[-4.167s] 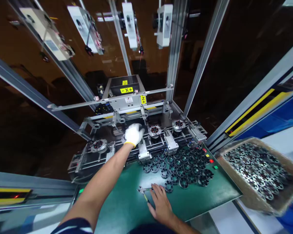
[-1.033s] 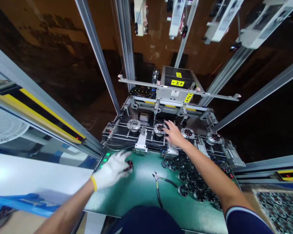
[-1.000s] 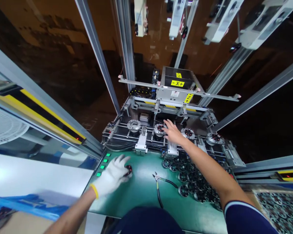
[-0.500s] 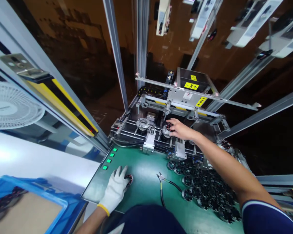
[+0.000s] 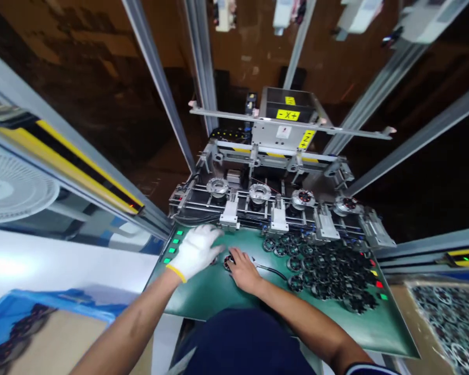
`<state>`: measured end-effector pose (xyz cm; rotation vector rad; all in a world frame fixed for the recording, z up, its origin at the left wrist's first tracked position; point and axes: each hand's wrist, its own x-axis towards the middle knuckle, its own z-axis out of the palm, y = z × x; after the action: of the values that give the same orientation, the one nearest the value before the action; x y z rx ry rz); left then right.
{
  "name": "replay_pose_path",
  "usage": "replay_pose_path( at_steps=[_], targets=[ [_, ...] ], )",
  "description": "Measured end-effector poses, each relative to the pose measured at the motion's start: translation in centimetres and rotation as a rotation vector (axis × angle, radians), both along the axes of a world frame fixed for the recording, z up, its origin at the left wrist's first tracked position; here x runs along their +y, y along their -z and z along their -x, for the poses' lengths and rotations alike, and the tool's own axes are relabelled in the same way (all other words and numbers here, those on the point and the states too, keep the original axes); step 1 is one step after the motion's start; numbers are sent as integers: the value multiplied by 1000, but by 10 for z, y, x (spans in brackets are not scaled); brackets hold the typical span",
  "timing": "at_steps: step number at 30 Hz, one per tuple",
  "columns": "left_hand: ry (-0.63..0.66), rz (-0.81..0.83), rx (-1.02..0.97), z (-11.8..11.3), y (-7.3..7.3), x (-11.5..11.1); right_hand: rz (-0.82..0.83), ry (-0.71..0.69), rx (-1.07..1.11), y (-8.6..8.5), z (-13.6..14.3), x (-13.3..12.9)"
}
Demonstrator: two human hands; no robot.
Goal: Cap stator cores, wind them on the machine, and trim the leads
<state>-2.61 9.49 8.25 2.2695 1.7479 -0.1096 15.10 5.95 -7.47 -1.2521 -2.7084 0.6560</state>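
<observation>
Head view, motion-blurred. Left hand [image 5: 196, 250], in a white glove with a yellow cuff, lies palm down on the green mat [image 5: 219, 291], fingers spread and pointing toward the fixture row; whether anything sits under the palm cannot be told. Right hand [image 5: 244, 268], bare, rests just beside it, fingers curled over a small dark stator [image 5: 228, 260] with reddish windings at the fingertips; only an edge of the part shows, so a true grip versus mere contact is unclear. Pliers [image 5: 271, 270]: only part of a dark handle visible, emerging from beneath the right hand.

Right of the hands, a pile of dark stators [image 5: 328, 268] on the mat, single parts hard to separate. Behind the mat, four round fixtures [image 5: 260, 192] in a row on rails; the two right ones carry parts, the two left look bare. Green lit buttons [image 5: 172, 249] at the mat's left edge. Blue bin [image 5: 31, 317] lower left and a tray of ring parts [image 5: 449, 323] lower right, both cut off by the frame.
</observation>
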Motion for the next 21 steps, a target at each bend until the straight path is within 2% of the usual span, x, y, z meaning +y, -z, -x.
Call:
replay_pose_path(
  at_steps=[2,3,5,8,11,14,17,21],
  targets=[
    [49,-72,-24,-37,-31,28,7,47,45,-13,-13,-7],
    [78,-98,-35,-61,-42,43,5,74,65,-20,-21,-13],
    [146,-114,-52,-116,-51,72,-3,138,95,-34,-41,-28],
    [218,-56,-60,-197,-43,114,-14,267,112,-47,-76,-56],
    [230,38,-44,-255,-28,148,-19,460,212,-47,-116,-91],
    [208,98,-4,-286,-15,171,-71,659,382,-36,-150,-129],
    [178,117,48,-297,-3,184,-144,805,456,-24,-173,-159],
    [202,115,67,-302,6,192,-118,891,466,-24,-183,-169]
  ],
)
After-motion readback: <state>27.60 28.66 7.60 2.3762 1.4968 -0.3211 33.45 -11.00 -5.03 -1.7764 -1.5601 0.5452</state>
